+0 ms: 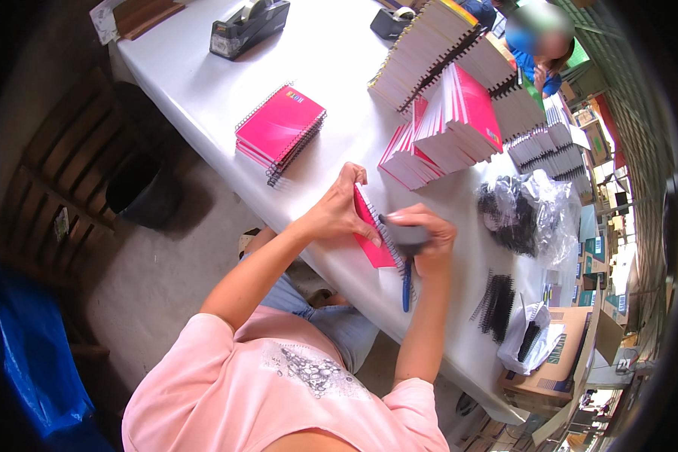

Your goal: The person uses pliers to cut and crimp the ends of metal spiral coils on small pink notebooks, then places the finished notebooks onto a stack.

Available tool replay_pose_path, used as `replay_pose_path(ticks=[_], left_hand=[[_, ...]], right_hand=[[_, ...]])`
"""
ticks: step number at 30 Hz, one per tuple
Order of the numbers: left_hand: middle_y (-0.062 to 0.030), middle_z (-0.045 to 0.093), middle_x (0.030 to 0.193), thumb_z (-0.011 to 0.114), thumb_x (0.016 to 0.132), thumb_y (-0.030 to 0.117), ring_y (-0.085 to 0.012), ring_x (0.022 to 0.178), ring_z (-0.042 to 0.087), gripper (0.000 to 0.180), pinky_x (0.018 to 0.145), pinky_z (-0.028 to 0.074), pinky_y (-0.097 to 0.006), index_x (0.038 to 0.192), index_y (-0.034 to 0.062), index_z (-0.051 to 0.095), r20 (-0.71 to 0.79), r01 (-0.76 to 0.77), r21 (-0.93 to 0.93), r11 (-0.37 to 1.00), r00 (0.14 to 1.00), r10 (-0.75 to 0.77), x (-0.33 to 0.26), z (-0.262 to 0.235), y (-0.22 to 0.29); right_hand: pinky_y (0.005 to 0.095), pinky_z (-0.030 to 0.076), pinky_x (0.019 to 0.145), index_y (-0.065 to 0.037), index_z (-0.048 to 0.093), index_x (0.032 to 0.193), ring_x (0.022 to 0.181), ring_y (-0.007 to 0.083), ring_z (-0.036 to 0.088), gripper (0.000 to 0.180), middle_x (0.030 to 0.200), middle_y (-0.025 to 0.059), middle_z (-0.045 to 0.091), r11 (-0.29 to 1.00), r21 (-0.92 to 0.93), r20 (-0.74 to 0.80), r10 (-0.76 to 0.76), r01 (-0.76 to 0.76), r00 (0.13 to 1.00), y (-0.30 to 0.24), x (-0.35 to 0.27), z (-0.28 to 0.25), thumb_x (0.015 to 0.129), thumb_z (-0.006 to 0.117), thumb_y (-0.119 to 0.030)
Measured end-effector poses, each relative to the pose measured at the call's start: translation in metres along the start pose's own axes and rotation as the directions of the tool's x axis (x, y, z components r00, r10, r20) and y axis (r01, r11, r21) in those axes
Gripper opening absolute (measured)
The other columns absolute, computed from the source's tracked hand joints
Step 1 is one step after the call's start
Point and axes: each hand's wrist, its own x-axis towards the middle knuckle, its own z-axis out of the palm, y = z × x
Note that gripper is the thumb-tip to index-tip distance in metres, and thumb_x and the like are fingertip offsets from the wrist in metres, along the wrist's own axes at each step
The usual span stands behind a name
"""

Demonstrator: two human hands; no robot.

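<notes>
Tilted on its edge at the table's front, a pink notebook (370, 233) has a black coil running along its spine side. My left hand (343, 209) grips it, with the thumb across the cover. Wrapped round a dark grey rounded object (408, 238), my right hand (432, 235) is beside the coil; motion smears the object and its kind is unclear. A slim blue handle-like piece (407, 286) points down just below it; whether it belongs to the same object I cannot tell. Farther left lies a stack of pink coil-bound notebooks (282, 124).
Upright pink booklets (448, 135) and tall stacks of coil-bound books (426, 56) stand at the back right. Plastic bags of black coils (527, 218), loose black coils (495, 305) and a cardboard box (557, 358) are at right. A tape dispenser (248, 30) sits far left; another person (539, 53) is beyond.
</notes>
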Motion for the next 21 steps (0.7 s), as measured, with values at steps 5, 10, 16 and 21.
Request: replay_pose_path(ticks=[5,10,16,21], left_hand=[[-0.0123,0.026,0.101,0.092,0.043,0.043,-0.0255,0.101,0.031,0.101,0.093,0.032,-0.031,0.105,0.0022,0.024,-0.060,-0.138,0.042,0.990,0.988,0.141,0.001,0.001,-0.007],[-0.0114,0.023,0.102,0.092,0.043,0.044,-0.0245,0.099,0.029,0.103,0.093,0.029,-0.029,0.105,0.0047,0.020,-0.036,-0.170,0.001,0.985,0.985,0.170,-0.001,0.007,-0.012],[-0.0073,0.033,0.105,0.085,0.067,0.030,-0.0168,0.101,0.037,0.072,0.088,0.034,-0.028,0.105,0.0098,0.027,-0.036,-0.080,-0.011,0.997,0.996,0.079,-0.002,-0.002,-0.004],[-0.0019,0.052,0.092,0.071,0.082,0.015,-0.0087,0.082,0.051,0.034,0.074,0.043,-0.022,0.102,0.0024,0.047,-0.084,0.112,-0.445,0.889,0.983,-0.166,-0.005,-0.006,0.014]], right_hand=[[0.0278,0.050,0.072,-0.003,0.072,0.088,0.077,0.0163,0.064,0.029,0.085,0.0104,0.069,0.911,-0.346,-0.115,0.198,-0.226,0.974,0.004,0.013,0.006,0.068,0.057,0.012],[0.0282,0.050,0.073,-0.006,0.073,0.091,0.075,0.0204,0.066,0.029,0.085,0.0116,0.069,0.808,-0.485,-0.207,0.265,-0.334,0.942,0.012,0.016,0.008,0.069,0.059,0.008],[0.0318,0.050,0.078,-0.007,0.071,0.096,0.085,0.0258,0.066,0.030,0.091,0.0117,0.069,0.675,-0.662,-0.434,0.010,-0.326,0.901,0.019,-0.012,-0.032,0.072,0.057,0.003],[0.0396,0.041,0.095,-0.010,0.060,0.120,0.110,0.0340,0.054,0.042,0.122,0.0153,0.057,0.418,-0.761,-0.590,-0.127,-0.496,0.798,0.016,-0.083,-0.073,0.079,0.064,-0.011]])
